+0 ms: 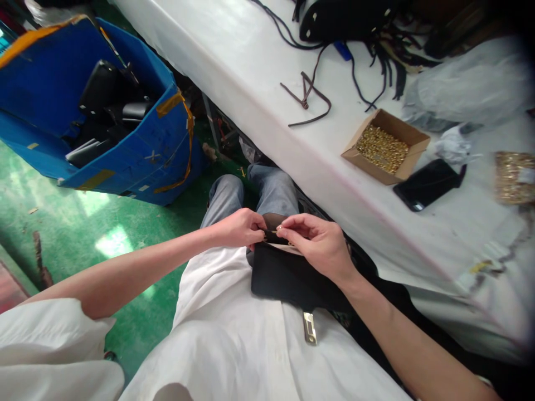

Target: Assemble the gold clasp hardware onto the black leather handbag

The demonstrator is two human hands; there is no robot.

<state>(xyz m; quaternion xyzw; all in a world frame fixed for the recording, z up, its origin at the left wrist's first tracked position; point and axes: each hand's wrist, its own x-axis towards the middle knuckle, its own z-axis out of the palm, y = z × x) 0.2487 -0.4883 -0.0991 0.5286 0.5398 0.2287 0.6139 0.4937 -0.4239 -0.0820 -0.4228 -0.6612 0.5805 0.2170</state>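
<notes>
A black handbag point(292, 275) lies across my lap, its flap folded towards me and a gold metal clasp plate point(310, 327) hanging from the flap's tab. The mouth of the bag shows a pale lining. My left hand point(247, 228) is closed on the left end of the bag's edge. Over the opening, my right hand point(315, 239) pinches with thumb and forefinger; a tiny gold-coloured piece seems to show at the fingertips, too small to name. Small gold fittings sit along the bag's edge between my hands.
A cardboard box point(387, 147) of small gold metal parts stands on the white-covered table point(234, 50), beside a black phone point(428, 185). Dark straps point(309, 100), plastic wrap point(472, 83) and a bag of gold parts point(514, 177) lie there too. Left, a blue bin point(137, 150) holds black bags.
</notes>
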